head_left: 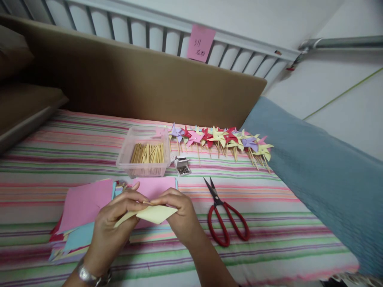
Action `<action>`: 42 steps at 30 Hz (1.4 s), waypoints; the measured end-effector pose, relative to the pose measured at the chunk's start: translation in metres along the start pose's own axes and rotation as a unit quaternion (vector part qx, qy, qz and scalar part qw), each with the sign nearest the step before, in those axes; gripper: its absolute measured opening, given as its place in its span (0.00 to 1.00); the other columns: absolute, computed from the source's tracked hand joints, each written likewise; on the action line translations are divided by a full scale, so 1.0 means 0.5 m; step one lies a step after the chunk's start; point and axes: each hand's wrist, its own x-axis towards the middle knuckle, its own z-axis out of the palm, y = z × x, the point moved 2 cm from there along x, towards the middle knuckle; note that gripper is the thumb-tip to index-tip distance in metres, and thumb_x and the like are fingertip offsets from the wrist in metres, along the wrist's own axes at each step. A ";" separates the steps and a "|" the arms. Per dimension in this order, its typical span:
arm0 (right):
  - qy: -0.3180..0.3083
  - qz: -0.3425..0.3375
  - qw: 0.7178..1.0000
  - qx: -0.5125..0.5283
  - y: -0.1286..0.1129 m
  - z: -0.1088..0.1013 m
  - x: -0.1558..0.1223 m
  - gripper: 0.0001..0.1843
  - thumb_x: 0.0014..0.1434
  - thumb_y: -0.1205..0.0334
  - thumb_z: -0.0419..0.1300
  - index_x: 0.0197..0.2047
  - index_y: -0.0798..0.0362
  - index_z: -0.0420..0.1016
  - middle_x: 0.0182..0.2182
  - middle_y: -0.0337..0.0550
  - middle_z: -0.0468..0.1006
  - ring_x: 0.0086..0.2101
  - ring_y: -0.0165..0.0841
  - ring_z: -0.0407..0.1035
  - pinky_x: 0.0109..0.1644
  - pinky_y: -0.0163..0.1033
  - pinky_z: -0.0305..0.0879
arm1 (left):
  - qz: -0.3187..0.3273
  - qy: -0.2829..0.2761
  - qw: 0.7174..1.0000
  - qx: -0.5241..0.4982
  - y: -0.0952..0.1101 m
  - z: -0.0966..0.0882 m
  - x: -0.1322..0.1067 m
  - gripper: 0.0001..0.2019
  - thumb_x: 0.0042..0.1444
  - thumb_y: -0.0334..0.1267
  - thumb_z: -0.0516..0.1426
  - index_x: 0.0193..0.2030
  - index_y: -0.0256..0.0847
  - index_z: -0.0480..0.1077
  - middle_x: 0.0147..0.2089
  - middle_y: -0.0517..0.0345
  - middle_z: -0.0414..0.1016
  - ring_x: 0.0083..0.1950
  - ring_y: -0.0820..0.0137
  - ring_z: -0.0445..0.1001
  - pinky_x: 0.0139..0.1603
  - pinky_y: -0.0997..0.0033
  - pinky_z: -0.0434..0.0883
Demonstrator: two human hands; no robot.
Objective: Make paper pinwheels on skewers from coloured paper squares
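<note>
A pale yellow paper piece (157, 214), bent so that its flaps curve up, is pinched between both hands above the striped cloth. My left hand (119, 211) grips its left part, fingers closed. My right hand (179, 211) holds the right part, thumb and fingers pressed together near the middle. Whether a pin or stick sits between the fingertips is hidden. Beneath the hands lies a pink paper sheet (154, 187). To the right rest scissors (220, 207) with red handles, blades slightly apart. A stack of coloured paper (86, 203) is beside my left hand.
A clear plastic box (128, 155) holds many thin wooden sticks (147, 153). Beside it stands an open small box of metal pins (183, 169). Finished paper pinwheels (220, 137) lie in a row behind. A cardboard panel (155, 83) leans against the radiator (137, 34).
</note>
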 end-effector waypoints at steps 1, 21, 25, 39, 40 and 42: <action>0.001 0.000 1.000 0.001 0.001 0.000 0.000 0.14 0.48 0.75 0.62 0.34 0.48 0.82 0.27 0.39 0.75 0.30 0.30 0.70 0.33 0.32 0.64 | -0.002 0.001 1.000 0.000 0.000 0.001 0.001 0.10 0.50 0.27 0.57 0.33 0.47 0.75 0.35 0.61 0.77 0.38 0.69 0.75 0.61 0.52 0.61; -0.006 -0.020 0.999 -0.050 -0.002 -0.003 0.002 0.09 0.49 0.71 0.63 0.32 0.50 0.81 0.26 0.40 0.73 0.29 0.30 0.69 0.29 0.32 0.63 | -0.020 -0.017 0.999 -0.024 -0.006 0.006 0.003 0.04 0.53 0.31 0.58 0.34 0.44 0.72 0.35 0.59 0.76 0.39 0.68 0.74 0.61 0.48 0.60; -0.005 -0.030 0.998 -0.056 -0.001 -0.003 0.001 0.06 0.52 0.67 0.63 0.33 0.49 0.81 0.26 0.40 0.74 0.29 0.30 0.69 0.30 0.33 0.64 | -0.026 -0.019 0.999 -0.024 -0.005 0.006 0.002 0.03 0.53 0.32 0.57 0.33 0.43 0.72 0.35 0.57 0.76 0.39 0.67 0.74 0.62 0.45 0.58; -0.007 -0.041 0.998 -0.051 0.002 -0.002 -0.001 0.07 0.52 0.68 0.63 0.34 0.49 0.81 0.26 0.41 0.74 0.30 0.30 0.70 0.32 0.33 0.64 | -0.024 -0.013 0.999 -0.031 0.000 0.006 0.004 0.04 0.52 0.30 0.58 0.32 0.43 0.72 0.34 0.59 0.76 0.37 0.68 0.74 0.61 0.49 0.60; -0.007 -0.041 0.998 -0.052 0.002 -0.002 -0.001 0.07 0.52 0.68 0.63 0.33 0.49 0.81 0.26 0.41 0.74 0.29 0.30 0.70 0.32 0.33 0.64 | -0.023 -0.012 0.999 -0.032 0.000 0.005 0.004 0.04 0.52 0.30 0.58 0.32 0.43 0.72 0.33 0.59 0.76 0.37 0.68 0.74 0.61 0.49 0.61; -0.009 -0.041 0.998 -0.053 0.001 -0.001 -0.001 0.07 0.51 0.68 0.63 0.33 0.49 0.81 0.26 0.40 0.74 0.29 0.30 0.69 0.31 0.33 0.64 | -0.024 -0.011 0.999 -0.033 0.001 0.005 0.005 0.04 0.52 0.30 0.58 0.31 0.44 0.73 0.33 0.59 0.76 0.37 0.68 0.74 0.61 0.50 0.61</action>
